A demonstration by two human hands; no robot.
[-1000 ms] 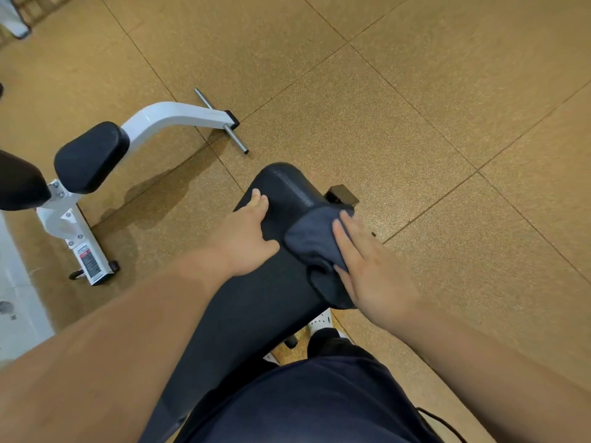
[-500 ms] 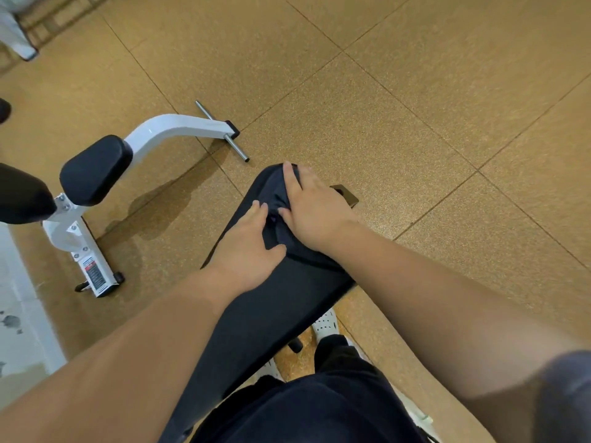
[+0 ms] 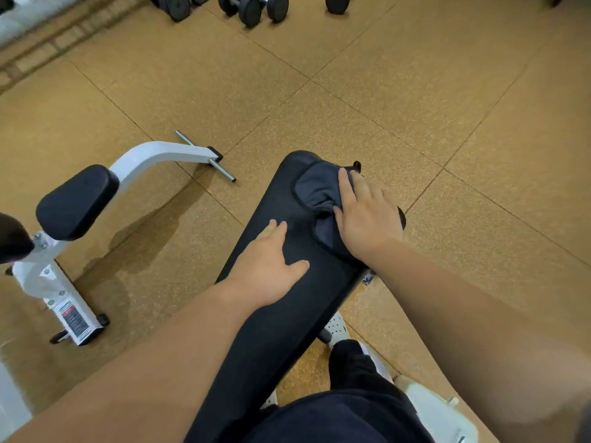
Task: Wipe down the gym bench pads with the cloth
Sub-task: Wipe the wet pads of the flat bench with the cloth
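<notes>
Half a second back the right hand [image 3: 364,219] lay over the pad's far tip, but now it presses flat, fingers together, on the cloth [image 3: 315,190] at the bench pad [image 3: 287,298]'s right edge, left hand [image 3: 267,266] bracing open-palmed at centre frame, so wiping likely continues.

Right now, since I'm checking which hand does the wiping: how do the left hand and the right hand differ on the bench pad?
The right hand presses on the grey cloth near the pad's far end; the left hand lies bare on the bench pad, touching no cloth. The right hand sits farther from the person, the left nearer. The right hand covers part of the cloth; the left seems only to brace. Both lie flat, palm down, on the same pad.
</notes>
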